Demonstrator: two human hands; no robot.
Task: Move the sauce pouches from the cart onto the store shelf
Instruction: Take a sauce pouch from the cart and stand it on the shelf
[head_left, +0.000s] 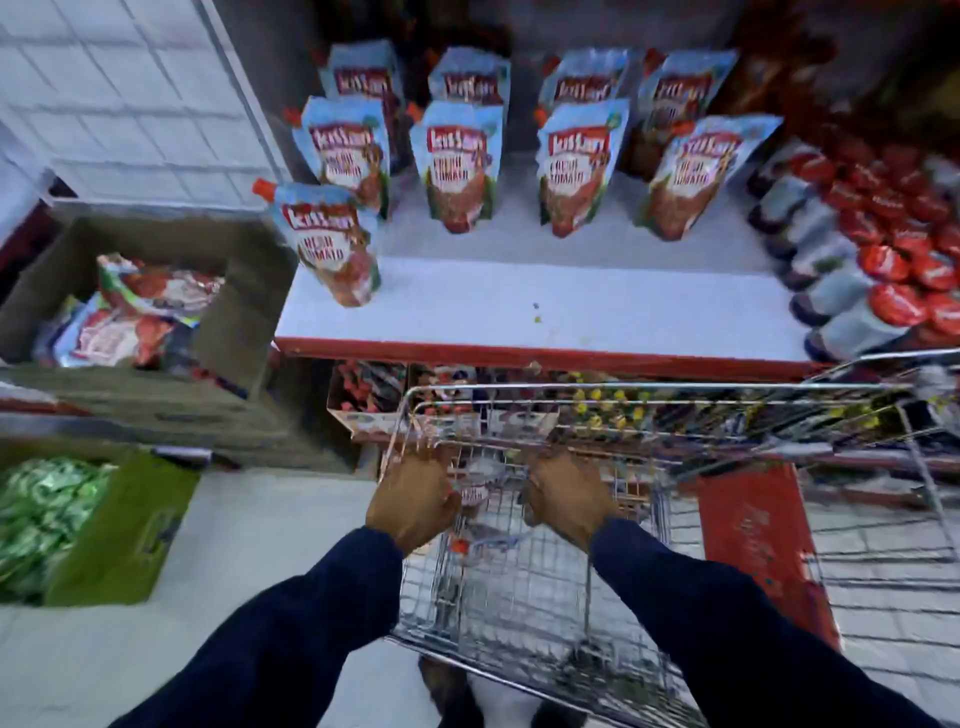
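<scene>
Both hands reach down into the wire cart (519, 587) in the lower middle of the frame. A sauce pouch (474, 491) lies in the cart, right between them. The left hand (413, 501) is on its left side and the right hand (569, 496) is on its right side. The fingers curl down toward the pouch, but it is too blurry to tell if they grip it. Dark blue sleeves (291, 629) cover both arms.

Above the cart is the white shelf (545, 317) with a red front edge. Nine more pouches stand on it. One pouch (332, 244) stands alone near the left end of the shelf, closer to the front. The other pouches (460, 166) stand in two rows further back. The front of the shelf, just above the cart, is bare.

Bottles with red caps (883, 260) fill the right end of the shelf. A brown box (156, 312) with packets sits at the left of the frame. A green box (78, 525) with green packets sits in the lower left. The cart's front rail is between the hands and the shelf
</scene>
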